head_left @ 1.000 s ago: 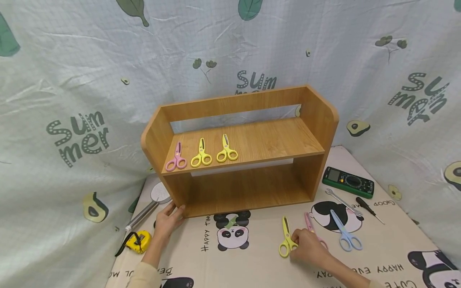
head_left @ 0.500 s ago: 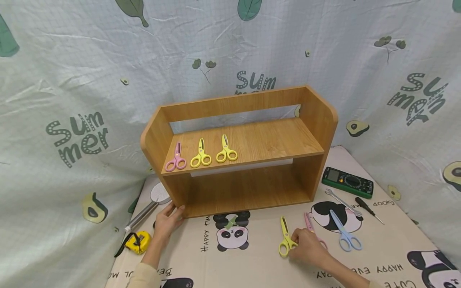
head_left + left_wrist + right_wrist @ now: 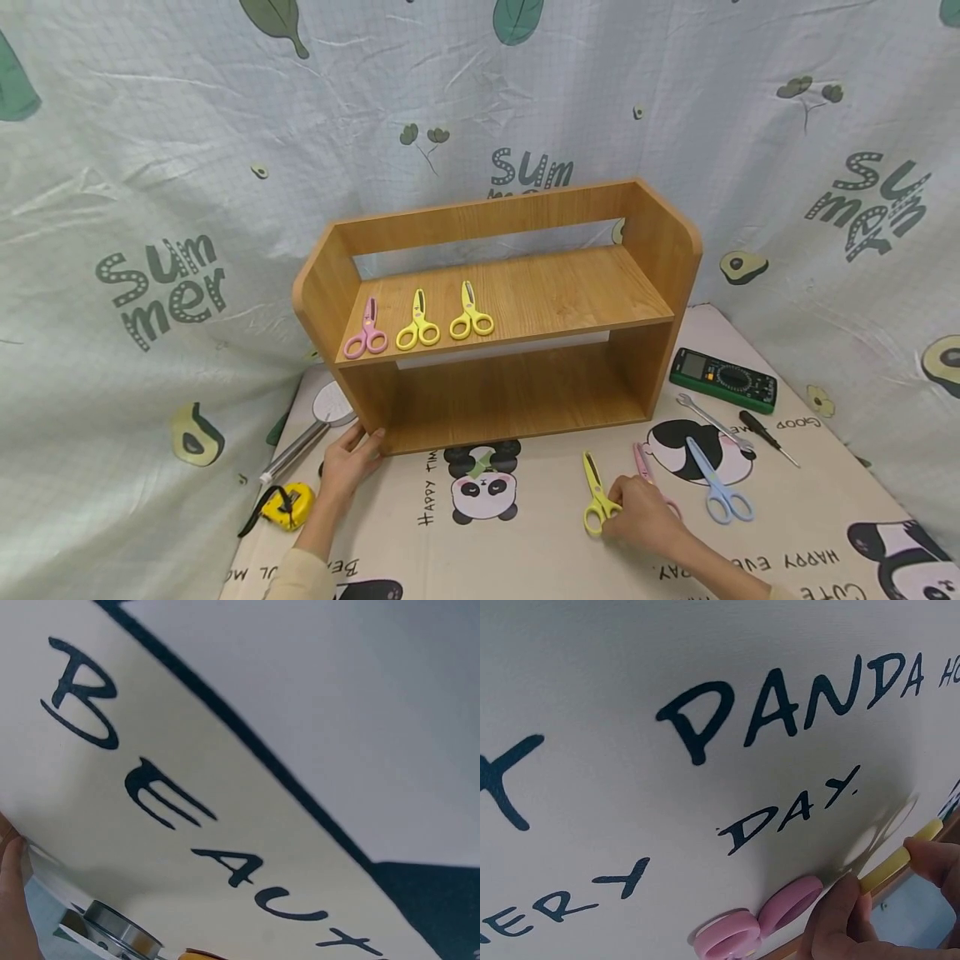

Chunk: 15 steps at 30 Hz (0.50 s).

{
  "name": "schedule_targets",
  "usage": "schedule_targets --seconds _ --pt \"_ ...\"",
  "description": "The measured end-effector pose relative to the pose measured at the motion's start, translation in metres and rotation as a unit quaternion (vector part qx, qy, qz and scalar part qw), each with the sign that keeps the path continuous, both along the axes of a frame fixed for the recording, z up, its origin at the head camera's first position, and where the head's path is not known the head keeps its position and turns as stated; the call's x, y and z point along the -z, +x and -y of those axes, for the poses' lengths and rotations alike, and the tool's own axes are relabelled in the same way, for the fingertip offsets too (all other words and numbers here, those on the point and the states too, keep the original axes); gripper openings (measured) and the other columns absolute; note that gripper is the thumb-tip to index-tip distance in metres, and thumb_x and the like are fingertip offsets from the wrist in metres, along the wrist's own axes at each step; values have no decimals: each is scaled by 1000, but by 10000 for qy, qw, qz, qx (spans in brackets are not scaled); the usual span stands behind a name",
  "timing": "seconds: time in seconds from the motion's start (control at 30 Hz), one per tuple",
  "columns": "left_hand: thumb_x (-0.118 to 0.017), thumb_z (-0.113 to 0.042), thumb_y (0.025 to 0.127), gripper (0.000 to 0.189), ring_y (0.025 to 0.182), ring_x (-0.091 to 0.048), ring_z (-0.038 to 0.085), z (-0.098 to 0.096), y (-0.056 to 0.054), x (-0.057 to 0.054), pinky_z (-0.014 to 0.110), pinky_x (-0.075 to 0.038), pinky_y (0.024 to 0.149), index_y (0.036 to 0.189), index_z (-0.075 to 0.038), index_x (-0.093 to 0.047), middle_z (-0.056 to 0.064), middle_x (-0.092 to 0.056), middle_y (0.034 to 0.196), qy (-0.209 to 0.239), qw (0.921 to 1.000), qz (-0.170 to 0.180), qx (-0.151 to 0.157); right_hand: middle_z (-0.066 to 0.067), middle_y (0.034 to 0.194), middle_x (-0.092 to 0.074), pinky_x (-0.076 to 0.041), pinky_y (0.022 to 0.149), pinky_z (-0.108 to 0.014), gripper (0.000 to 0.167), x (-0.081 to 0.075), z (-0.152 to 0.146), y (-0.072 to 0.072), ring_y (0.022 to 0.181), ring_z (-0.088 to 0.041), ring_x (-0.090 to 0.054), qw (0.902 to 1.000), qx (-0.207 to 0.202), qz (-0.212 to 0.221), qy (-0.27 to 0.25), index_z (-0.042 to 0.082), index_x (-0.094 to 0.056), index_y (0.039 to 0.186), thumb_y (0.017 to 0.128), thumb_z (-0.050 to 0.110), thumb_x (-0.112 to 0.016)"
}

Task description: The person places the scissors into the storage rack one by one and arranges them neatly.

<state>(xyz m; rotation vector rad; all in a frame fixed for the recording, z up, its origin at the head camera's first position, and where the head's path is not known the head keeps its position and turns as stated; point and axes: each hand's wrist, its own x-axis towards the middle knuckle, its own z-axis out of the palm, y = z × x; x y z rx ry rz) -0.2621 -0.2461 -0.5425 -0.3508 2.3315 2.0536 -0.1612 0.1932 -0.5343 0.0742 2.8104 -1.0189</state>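
Yellow scissors (image 3: 593, 479) lie blades-away on the panda-print cloth, and my right hand (image 3: 643, 518) pinches one handle loop. In the right wrist view the yellow handle (image 3: 885, 871) sits between thumb and finger, above its loop-shaped shadow. Pink scissors (image 3: 642, 461) lie beside that hand, which partly hides them; their loops (image 3: 791, 906) show in the right wrist view. My left hand (image 3: 348, 465) holds the lower left front corner of a two-tier wooden shelf (image 3: 517, 398). On its upper tier lie pink scissors (image 3: 367, 330) and two yellow scissors (image 3: 418, 323), (image 3: 471, 313).
Blue scissors (image 3: 717, 483), a screwdriver (image 3: 765, 433), a wrench (image 3: 712, 422) and a green multimeter (image 3: 723, 379) lie right. On the left are a yellow tape measure (image 3: 291, 505) and a round-headed, long-handled metal tool (image 3: 315, 429). A printed curtain (image 3: 255, 217) hangs behind.
The yellow scissors turn very slightly in my right hand, which otherwise keeps its place. My left hand stays at the shelf corner, and the scissors on the shelf have not moved.
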Motion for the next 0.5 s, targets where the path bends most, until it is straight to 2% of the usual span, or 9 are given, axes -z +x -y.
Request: schedule_targets --seconds 0.23,0.5 --pt "-63 -15 104 67 149 -40 48 0 2 -1 57 -48 112 161 0 -32 23 -27 170 12 10000 22 2 -2 76 -59 -42 61 -24 30 -1 0 1 72 -16 -50 9996 -61 -262 -85 1 -67 82 59 -2 -85" --pt "-63 -15 104 67 149 -39 48 -1 1 -1 56 -49 112 161 0 -32 23 -27 170 6 10000 35 -8 -4 79 -61 -44 63 -24 30 -4 0 1 75 -16 -51 9994 41 -265 -198 0 -72 85 58 -1 -85"
